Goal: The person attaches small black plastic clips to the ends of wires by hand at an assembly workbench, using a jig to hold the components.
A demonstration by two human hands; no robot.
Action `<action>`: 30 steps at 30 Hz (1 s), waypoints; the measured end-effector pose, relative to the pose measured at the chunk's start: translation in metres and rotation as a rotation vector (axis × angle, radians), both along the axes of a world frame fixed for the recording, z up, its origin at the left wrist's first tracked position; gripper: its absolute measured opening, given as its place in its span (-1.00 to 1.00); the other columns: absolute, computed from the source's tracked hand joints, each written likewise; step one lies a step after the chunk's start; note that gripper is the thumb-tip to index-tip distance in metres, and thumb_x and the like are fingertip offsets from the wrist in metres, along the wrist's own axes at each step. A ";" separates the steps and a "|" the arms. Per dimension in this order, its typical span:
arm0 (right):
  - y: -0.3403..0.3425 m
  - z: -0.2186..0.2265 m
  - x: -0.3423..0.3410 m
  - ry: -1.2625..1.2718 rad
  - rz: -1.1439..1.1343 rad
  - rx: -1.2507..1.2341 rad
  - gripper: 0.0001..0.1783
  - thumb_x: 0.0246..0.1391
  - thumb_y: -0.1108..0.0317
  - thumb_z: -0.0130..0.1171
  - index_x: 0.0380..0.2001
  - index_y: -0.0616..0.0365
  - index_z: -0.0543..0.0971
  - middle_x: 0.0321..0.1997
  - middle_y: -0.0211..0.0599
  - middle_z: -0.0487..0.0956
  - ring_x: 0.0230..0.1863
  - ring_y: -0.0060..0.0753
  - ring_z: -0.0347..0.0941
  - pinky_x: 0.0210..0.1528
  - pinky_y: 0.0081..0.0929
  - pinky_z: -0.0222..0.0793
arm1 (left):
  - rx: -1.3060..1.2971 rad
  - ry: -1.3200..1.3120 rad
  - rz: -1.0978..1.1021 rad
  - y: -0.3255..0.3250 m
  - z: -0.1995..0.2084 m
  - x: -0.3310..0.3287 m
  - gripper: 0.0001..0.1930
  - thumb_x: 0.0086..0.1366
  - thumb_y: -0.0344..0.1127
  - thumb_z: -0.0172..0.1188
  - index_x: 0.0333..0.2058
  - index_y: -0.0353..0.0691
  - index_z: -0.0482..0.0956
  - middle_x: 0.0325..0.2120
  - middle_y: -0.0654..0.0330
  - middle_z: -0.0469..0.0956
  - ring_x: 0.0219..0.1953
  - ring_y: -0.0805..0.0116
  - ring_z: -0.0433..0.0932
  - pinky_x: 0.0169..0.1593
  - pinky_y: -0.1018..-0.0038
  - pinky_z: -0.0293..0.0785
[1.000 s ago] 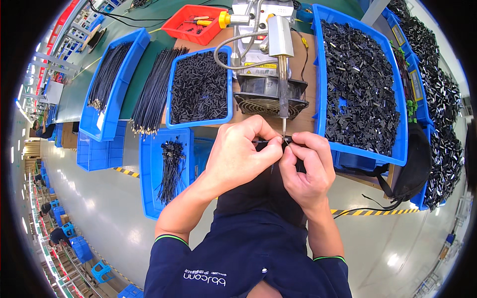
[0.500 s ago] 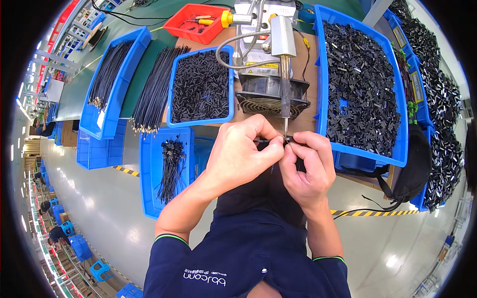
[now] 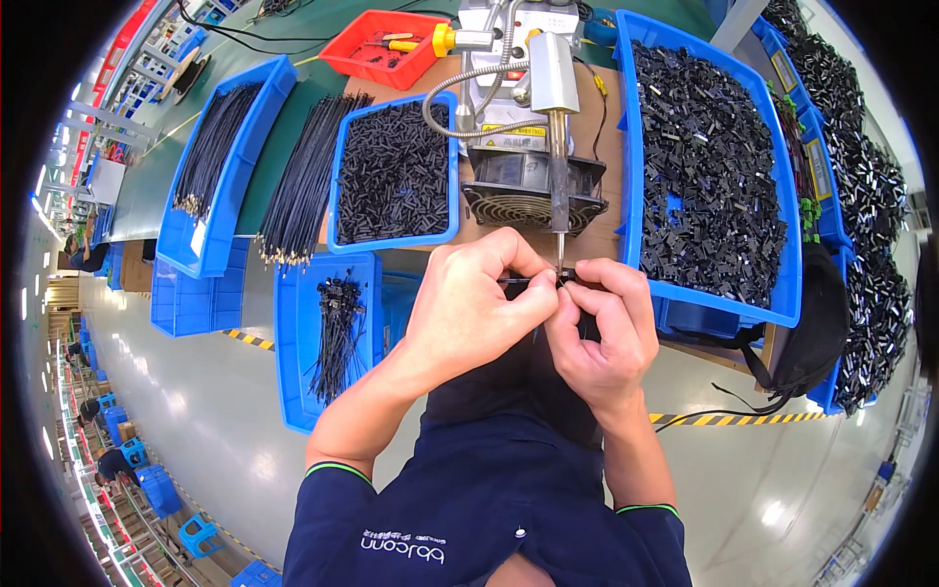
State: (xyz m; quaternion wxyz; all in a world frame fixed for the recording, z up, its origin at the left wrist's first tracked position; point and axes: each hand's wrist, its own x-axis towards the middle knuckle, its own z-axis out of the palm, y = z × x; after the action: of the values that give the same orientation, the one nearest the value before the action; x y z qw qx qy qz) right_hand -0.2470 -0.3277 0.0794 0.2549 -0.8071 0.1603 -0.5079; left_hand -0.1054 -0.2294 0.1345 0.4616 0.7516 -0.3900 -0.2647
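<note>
My left hand (image 3: pixel 484 303) is closed in a pinch on a thin black cable (image 3: pixel 513 281), just in front of the bench edge. Facing it, my right hand (image 3: pixel 614 328) pinches a small black connector (image 3: pixel 567 276); the fingertips cover most of it. Cable and connector meet between the two hands. From above, a soldering iron (image 3: pixel 559 186) points straight down, its thin tip at the connector between my fingertips. Whether the tip touches metal there is too small to tell. Behind the tip stands a black fan (image 3: pixel 533 201) with a round grille.
A blue tray of short black tubes (image 3: pixel 391 240) stands left of the fan, with a bundle of black cables (image 3: pixel 308 186) beside it. On the right is a large blue bin of black connectors (image 3: pixel 634 166). Below the bench, a blue tray (image 3: pixel 293 391) holds finished-looking cables (image 3: pixel 339 323). A red tray (image 3: pixel 337 61) sits behind.
Both hands keep the same pinch under the iron's tip. The view has shifted very slightly; nothing else visibly differs.
</note>
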 end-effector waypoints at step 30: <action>0.016 0.004 -0.034 -0.116 0.141 0.626 -0.87 0.33 0.57 0.29 -0.08 0.26 0.63 -0.19 -0.25 0.66 -0.24 -0.48 0.56 -0.19 -0.52 0.49 | -0.087 0.587 -0.056 0.020 -0.011 0.002 -0.95 0.41 -0.50 0.36 -0.27 -0.37 0.69 -0.26 0.07 0.80 -0.21 0.51 0.72 -0.10 0.54 0.65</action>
State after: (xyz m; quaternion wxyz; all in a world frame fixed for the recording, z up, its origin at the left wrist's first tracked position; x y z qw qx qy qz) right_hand -0.2811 -0.3118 0.0837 0.5338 -0.6683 0.2377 -0.4604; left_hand -0.1038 -0.2094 0.1235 0.5790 0.6111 -0.2714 -0.4665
